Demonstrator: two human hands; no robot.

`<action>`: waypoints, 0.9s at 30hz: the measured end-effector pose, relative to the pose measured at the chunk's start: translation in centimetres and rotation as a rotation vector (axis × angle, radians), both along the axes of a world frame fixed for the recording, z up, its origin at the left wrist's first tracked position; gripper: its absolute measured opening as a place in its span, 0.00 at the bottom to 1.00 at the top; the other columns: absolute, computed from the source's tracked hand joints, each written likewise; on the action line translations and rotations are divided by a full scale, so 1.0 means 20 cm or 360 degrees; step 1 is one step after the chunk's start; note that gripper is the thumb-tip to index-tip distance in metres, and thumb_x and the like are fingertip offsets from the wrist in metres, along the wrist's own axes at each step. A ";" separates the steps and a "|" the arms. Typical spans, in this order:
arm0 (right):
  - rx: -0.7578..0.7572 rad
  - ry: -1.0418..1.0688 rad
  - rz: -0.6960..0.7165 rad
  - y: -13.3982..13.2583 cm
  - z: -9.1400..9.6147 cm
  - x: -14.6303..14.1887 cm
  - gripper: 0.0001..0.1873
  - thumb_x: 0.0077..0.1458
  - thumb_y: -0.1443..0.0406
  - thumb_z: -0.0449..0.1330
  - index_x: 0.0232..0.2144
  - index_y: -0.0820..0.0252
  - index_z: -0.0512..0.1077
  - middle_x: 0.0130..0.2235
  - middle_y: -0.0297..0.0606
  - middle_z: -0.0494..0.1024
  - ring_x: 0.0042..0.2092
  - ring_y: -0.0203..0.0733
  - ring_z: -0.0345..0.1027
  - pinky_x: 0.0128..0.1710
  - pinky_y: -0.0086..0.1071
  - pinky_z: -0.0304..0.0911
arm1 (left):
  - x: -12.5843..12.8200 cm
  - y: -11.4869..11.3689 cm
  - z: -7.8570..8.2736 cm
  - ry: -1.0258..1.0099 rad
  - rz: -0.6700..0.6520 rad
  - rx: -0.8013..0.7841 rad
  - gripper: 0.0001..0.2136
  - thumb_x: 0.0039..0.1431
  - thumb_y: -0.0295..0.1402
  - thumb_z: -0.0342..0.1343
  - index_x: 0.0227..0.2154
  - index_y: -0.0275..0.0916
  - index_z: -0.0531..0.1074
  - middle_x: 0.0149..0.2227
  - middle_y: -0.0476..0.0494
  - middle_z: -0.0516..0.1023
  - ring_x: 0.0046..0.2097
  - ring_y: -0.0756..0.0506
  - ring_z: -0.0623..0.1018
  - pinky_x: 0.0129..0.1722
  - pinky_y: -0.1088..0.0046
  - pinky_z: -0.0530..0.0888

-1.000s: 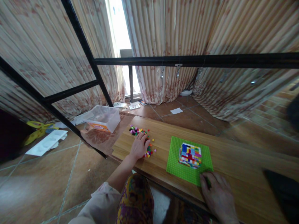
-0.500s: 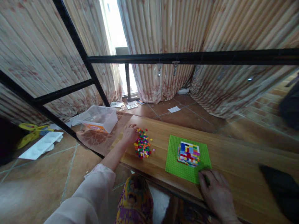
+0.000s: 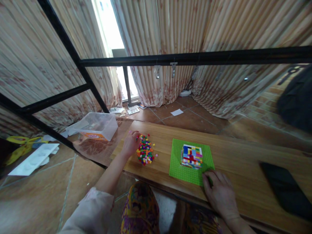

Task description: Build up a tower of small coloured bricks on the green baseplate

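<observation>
A heap of small multicoloured toy bricks [image 3: 145, 151] lies on the wooden bench. At its left edge is my left hand [image 3: 131, 143], fingers curled down and closed; a tiny pinkish spot shows by the fingertips, but what they hold is hidden. Farther right lies a green studded baseplate [image 3: 175, 162], bearing a block built of many coloured bricks [image 3: 192, 156] with a patterned top of white, blue, red and yellow. My right hand [image 3: 220, 191] rests at the baseplate's near right corner, thumb and fingers closed around it.
A dark flat object [image 3: 285, 188] lies at the bench's right end. Left of the bench, a clear plastic box [image 3: 110, 126] with an orange label stands on a brown surface. Black metal bars [image 3: 146, 60] cross behind. White trays [image 3: 34, 159] and papers lie on the tiled floor.
The whole view has shifted, so things appear farther left. My left hand stays by the heap with its fingers slightly changed. My right hand keeps its place at the baseplate corner.
</observation>
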State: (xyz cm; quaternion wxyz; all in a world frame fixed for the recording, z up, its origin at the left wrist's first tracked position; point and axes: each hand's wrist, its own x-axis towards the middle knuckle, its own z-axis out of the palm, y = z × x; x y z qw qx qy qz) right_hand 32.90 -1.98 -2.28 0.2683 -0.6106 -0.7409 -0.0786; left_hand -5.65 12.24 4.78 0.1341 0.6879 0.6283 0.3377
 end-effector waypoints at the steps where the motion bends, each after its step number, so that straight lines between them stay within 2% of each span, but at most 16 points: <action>1: -0.0004 0.0004 -0.0013 0.00 0.00 0.00 0.12 0.63 0.58 0.51 0.32 0.57 0.70 0.35 0.41 0.73 0.39 0.48 0.64 0.42 0.40 0.59 | 0.02 -0.04 0.00 -0.0104 -0.0001 0.0014 0.08 0.56 0.31 0.53 0.38 0.38 0.74 0.47 0.37 0.77 0.49 0.41 0.76 0.51 0.62 0.70; 3: -0.0014 0.0009 -0.0044 0.00 0.01 -0.01 0.11 0.63 0.59 0.51 0.32 0.57 0.70 0.35 0.41 0.73 0.39 0.47 0.64 0.42 0.39 0.58 | 0.08 -0.15 -0.01 -0.0318 0.0010 0.0005 0.11 0.59 0.34 0.51 0.41 0.37 0.73 0.42 0.38 0.79 0.40 0.44 0.79 0.41 0.66 0.75; 5: -0.0040 0.0001 -0.0071 0.00 0.03 -0.02 0.11 0.62 0.60 0.52 0.31 0.57 0.70 0.35 0.40 0.73 0.39 0.47 0.64 0.42 0.39 0.58 | 0.18 -0.27 -0.01 -0.0570 -0.0006 -0.0033 0.12 0.59 0.36 0.52 0.43 0.37 0.72 0.38 0.41 0.80 0.37 0.46 0.80 0.38 0.69 0.75; 7: -0.0078 -0.0004 -0.0086 0.00 0.05 -0.04 0.10 0.62 0.61 0.53 0.31 0.57 0.70 0.34 0.40 0.73 0.39 0.47 0.64 0.42 0.38 0.57 | 0.28 -0.41 -0.02 -0.1481 0.0034 -0.0205 0.13 0.51 0.35 0.61 0.40 0.37 0.74 0.37 0.44 0.80 0.37 0.47 0.80 0.39 0.72 0.75; 8: -0.0095 -0.0006 -0.0094 0.00 0.06 -0.04 0.10 0.62 0.62 0.53 0.31 0.57 0.70 0.34 0.39 0.73 0.39 0.47 0.64 0.42 0.38 0.57 | 0.34 -0.48 -0.01 -0.1839 0.0073 -0.0294 0.13 0.47 0.33 0.64 0.38 0.38 0.74 0.36 0.46 0.80 0.38 0.48 0.80 0.41 0.73 0.75; 9: -0.0109 -0.0008 -0.0105 0.00 0.07 -0.05 0.09 0.62 0.62 0.53 0.31 0.57 0.70 0.34 0.39 0.73 0.39 0.46 0.64 0.42 0.38 0.57 | 0.39 -0.54 -0.01 -0.2094 0.0105 -0.0392 0.12 0.45 0.30 0.66 0.35 0.37 0.75 0.36 0.46 0.80 0.38 0.49 0.80 0.42 0.74 0.75; 11: -0.0129 -0.0015 -0.0129 0.00 0.08 -0.06 0.09 0.62 0.63 0.53 0.30 0.57 0.70 0.34 0.39 0.73 0.40 0.46 0.64 0.42 0.37 0.56 | 0.48 -0.65 0.00 -0.2386 0.0175 -0.0554 0.11 0.43 0.25 0.66 0.33 0.35 0.76 0.35 0.45 0.80 0.37 0.50 0.80 0.42 0.76 0.75; 15: -0.0172 -0.0022 -0.0165 0.00 0.11 -0.08 0.09 0.62 0.65 0.53 0.30 0.57 0.70 0.34 0.39 0.73 0.40 0.46 0.63 0.42 0.37 0.55 | 0.58 -0.80 0.02 -0.2559 0.0231 -0.0838 0.09 0.47 0.18 0.60 0.32 0.32 0.78 0.34 0.41 0.80 0.37 0.50 0.80 0.41 0.79 0.77; 19: -0.0199 0.0003 -0.0177 0.00 0.11 -0.09 0.09 0.61 0.65 0.53 0.31 0.57 0.71 0.36 0.40 0.74 0.41 0.46 0.63 0.42 0.36 0.54 | 0.60 -0.86 0.07 -0.2524 0.0292 -0.0826 0.08 0.51 0.16 0.58 0.32 0.31 0.79 0.37 0.39 0.81 0.39 0.50 0.81 0.44 0.78 0.77; 27: -0.0152 0.0062 -0.0158 0.01 0.11 -0.09 0.10 0.61 0.65 0.51 0.31 0.57 0.72 0.36 0.42 0.75 0.41 0.46 0.64 0.42 0.37 0.54 | 0.61 -0.99 0.17 -0.2264 0.0251 -0.0811 0.07 0.50 0.18 0.62 0.32 0.33 0.80 0.35 0.39 0.82 0.36 0.51 0.81 0.43 0.79 0.77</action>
